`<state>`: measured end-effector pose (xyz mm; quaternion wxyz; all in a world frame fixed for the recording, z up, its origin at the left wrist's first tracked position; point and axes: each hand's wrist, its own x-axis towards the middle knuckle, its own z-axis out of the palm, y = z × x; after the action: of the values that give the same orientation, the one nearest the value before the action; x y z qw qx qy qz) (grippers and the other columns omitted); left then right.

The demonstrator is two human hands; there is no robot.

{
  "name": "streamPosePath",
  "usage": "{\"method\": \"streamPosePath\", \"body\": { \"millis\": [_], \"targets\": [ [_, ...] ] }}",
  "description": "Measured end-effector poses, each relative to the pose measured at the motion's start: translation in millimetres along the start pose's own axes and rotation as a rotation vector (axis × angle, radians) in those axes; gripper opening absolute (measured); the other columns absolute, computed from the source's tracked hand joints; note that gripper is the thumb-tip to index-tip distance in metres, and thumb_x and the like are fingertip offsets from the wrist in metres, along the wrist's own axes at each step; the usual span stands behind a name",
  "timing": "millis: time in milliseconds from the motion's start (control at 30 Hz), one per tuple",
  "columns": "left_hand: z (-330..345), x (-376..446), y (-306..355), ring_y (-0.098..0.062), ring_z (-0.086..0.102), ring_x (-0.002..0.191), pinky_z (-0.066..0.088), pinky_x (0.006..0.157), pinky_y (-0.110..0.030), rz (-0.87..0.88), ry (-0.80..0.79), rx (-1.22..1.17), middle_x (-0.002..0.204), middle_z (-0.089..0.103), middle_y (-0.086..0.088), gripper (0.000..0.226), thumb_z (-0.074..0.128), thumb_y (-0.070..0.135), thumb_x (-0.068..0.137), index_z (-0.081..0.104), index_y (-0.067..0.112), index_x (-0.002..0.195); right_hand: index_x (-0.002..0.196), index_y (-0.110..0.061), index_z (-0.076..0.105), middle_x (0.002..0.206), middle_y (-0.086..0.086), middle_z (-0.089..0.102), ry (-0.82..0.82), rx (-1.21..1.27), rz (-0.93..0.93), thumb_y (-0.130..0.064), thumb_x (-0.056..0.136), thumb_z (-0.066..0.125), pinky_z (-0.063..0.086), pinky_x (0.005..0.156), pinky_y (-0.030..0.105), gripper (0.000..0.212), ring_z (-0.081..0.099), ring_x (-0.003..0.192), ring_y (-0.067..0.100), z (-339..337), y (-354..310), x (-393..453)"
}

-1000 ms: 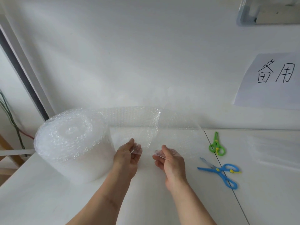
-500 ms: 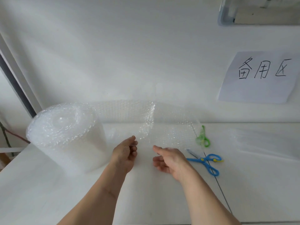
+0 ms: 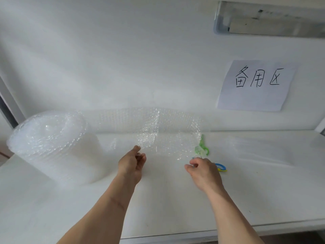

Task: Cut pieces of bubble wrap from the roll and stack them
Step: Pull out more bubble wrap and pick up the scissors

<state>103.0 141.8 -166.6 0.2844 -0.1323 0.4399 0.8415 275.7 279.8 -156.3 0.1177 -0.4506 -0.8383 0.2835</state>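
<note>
The left hand [image 3: 131,162] pinches the near edge of a clear, dimpled bubble wrap sheet [image 3: 168,136] between thumb and fingers, while the right hand [image 3: 202,170], fingers curled, sits at the sheet's near right corner over the blue scissors [image 3: 221,167]; what it grips cannot be told. The sheet's long axis runs left to right along the wall, unrolled from the roll [image 3: 51,147] standing on end at the left. Green scissors [image 3: 202,147] lie at its right edge, with bare worktop [image 3: 175,205] nearer the person.

White table [image 3: 52,217] under roll [image 3: 51,148], scissors [image 3: 202,147].
</note>
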Motion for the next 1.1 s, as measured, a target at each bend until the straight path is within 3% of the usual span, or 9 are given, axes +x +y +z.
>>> {"method": "streamPosePath", "body": {
  "millis": [100, 233, 333, 467, 600, 900, 1100],
  "targets": [
    [0.8, 3.4, 1.4, -0.016, 0.054, 0.060, 0.055, 0.050, -0.020, 0.007, 0.021, -0.005, 0.071, 0.049, -0.005, 0.006, 0.069, 0.007, 0.087, 0.066, 0.002, 0.087, 0.076, -0.026, 0.063, 0.086, -0.003, 0.065, 0.029, -0.035, 0.001, -0.031, 0.084, 0.050, 0.050, 0.074, 0.033, 0.016, 0.060, 0.090, 0.027, -6.5, 8.4, -4.4],
    [1.9, 6.3, 1.9, -0.015, 0.056, 0.060, 0.055, 0.051, -0.020, -0.004, 0.023, -0.040, 0.075, 0.053, -0.006, 0.007, 0.070, 0.008, 0.087, 0.066, 0.002, 0.087, 0.112, -0.028, 0.064, 0.122, 0.000, 0.056, 0.147, -0.171, 0.057, -0.032, 0.088, 0.049, 0.041, 0.092, 0.033, 0.028, 0.049, 0.114, 0.027, -14.3, 19.0, -3.9],
    [3.0, 6.0, 0.0, -0.015, 0.056, 0.060, 0.056, 0.051, -0.021, -0.010, 0.024, -0.064, 0.075, 0.053, -0.006, 0.007, 0.069, 0.007, 0.087, 0.066, 0.002, 0.088, 0.127, -0.030, 0.057, 0.133, 0.000, 0.050, 0.057, -0.236, 0.128, -0.036, 0.088, 0.048, 0.038, 0.100, 0.035, 0.040, 0.047, 0.122, 0.027, -13.2, 22.9, -4.0],
    [3.0, 6.1, -1.7, -0.016, 0.057, 0.061, 0.056, 0.051, -0.021, -0.015, 0.019, -0.093, 0.076, 0.052, -0.006, 0.006, 0.069, 0.007, 0.088, 0.066, 0.002, 0.090, 0.136, -0.029, 0.049, 0.136, -0.001, 0.043, -0.008, -0.220, 0.068, -0.030, 0.090, 0.048, 0.038, 0.100, 0.035, 0.045, 0.048, 0.120, 0.025, -2.6, 18.8, -6.2],
    [0.8, 6.6, -1.9, -0.017, 0.058, 0.060, 0.057, 0.055, -0.023, -0.027, -0.005, -0.093, 0.073, 0.051, -0.007, 0.010, 0.070, 0.009, 0.088, 0.066, 0.002, 0.092, 0.127, -0.019, 0.055, 0.127, 0.005, 0.044, 0.048, -0.185, -0.031, -0.018, 0.094, 0.048, 0.045, 0.092, 0.032, 0.034, 0.053, 0.112, 0.025, 11.1, 11.5, -15.5],
    [-5.4, 5.8, 4.2, -0.021, 0.064, 0.066, 0.059, 0.059, -0.025, -0.013, -0.052, -0.099, 0.075, 0.052, -0.008, 0.015, 0.069, 0.015, 0.089, 0.065, 0.002, 0.096, 0.097, -0.022, 0.066, 0.107, -0.001, 0.054, 0.064, -0.165, -0.178, -0.029, 0.096, 0.053, 0.043, 0.078, 0.030, 0.015, 0.053, 0.102, 0.022, 31.1, -4.1, -39.6],
    [-5.3, 3.2, 17.3, -0.021, 0.071, 0.073, 0.059, 0.062, -0.024, -0.020, -0.083, -0.220, 0.087, 0.054, -0.008, 0.021, 0.069, 0.015, 0.089, 0.065, 0.002, 0.106, 0.104, -0.022, 0.062, 0.110, -0.004, 0.054, 0.037, -0.149, -0.227, -0.026, 0.093, 0.054, 0.041, 0.078, 0.029, 0.014, 0.052, 0.104, 0.020, 33.6, -5.6, -44.2]
  ]
}}
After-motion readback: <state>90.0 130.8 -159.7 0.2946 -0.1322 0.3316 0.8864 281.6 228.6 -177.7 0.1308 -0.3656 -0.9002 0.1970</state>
